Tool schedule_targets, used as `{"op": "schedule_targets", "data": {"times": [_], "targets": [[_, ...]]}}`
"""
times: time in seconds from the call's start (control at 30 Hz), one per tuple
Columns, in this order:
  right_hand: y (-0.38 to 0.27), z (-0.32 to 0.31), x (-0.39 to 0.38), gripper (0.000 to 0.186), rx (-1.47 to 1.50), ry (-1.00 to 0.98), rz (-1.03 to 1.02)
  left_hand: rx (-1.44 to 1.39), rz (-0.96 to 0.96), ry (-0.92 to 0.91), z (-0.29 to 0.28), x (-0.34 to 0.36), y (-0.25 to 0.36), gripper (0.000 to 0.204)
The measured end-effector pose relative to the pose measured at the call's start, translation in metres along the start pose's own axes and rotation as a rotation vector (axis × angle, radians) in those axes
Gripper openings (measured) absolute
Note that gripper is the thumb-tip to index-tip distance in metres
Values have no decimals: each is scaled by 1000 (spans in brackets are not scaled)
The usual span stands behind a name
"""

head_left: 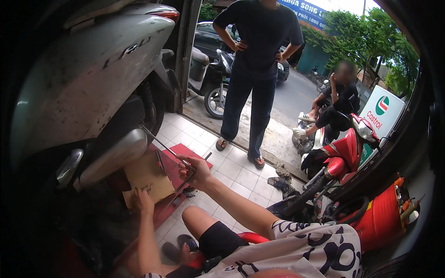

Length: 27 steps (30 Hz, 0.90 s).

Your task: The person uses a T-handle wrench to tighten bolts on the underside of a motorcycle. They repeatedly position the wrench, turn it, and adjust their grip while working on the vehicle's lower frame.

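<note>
On the left stands a grey scooter [92, 74], with a silver cover [112, 157] low on its side. My right hand [198, 172] is closed round what looks like a T-handle wrench [160, 142]. The wrench's long thin shaft slants up and left, its tip ending beside the scooter's lower rear. Below the silver cover, my left hand [144, 200] reaches over a piece of brown cardboard [147, 175]. Its fingers look apart, with dark fingertips; a small item among them cannot be ruled out. The cardboard lies on a red stand [185, 156] beneath the scooter.
A person in dark clothes [252, 78] stands in the doorway, hands on hips. Another person [340, 97] sits outside, near a red motorbike [340, 157]. At the right is a red container [382, 215] with tool handles. White tiles [232, 173] cover the floor.
</note>
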State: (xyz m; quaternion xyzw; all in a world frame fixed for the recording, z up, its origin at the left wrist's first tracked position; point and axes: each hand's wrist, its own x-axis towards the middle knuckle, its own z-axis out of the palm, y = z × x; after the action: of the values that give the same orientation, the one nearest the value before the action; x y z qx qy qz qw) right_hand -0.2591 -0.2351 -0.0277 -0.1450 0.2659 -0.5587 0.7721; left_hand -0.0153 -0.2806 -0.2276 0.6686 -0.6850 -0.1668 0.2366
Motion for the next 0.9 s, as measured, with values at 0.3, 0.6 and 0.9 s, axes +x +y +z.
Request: {"op": "schedule_targets", "data": {"times": [0.3,0.6,0.9], "targets": [[-8,-3,-2,38,293,-257,45,-1958,157,-527,-30,57,149,28],[-16,-37,-16,39,-237,-67,99,-2113,-98,-416,-31,70,173,11],[-26,-28,-50,48,-2149,166,-1215,-2005,-193,-360,-46,52,176,7]]}}
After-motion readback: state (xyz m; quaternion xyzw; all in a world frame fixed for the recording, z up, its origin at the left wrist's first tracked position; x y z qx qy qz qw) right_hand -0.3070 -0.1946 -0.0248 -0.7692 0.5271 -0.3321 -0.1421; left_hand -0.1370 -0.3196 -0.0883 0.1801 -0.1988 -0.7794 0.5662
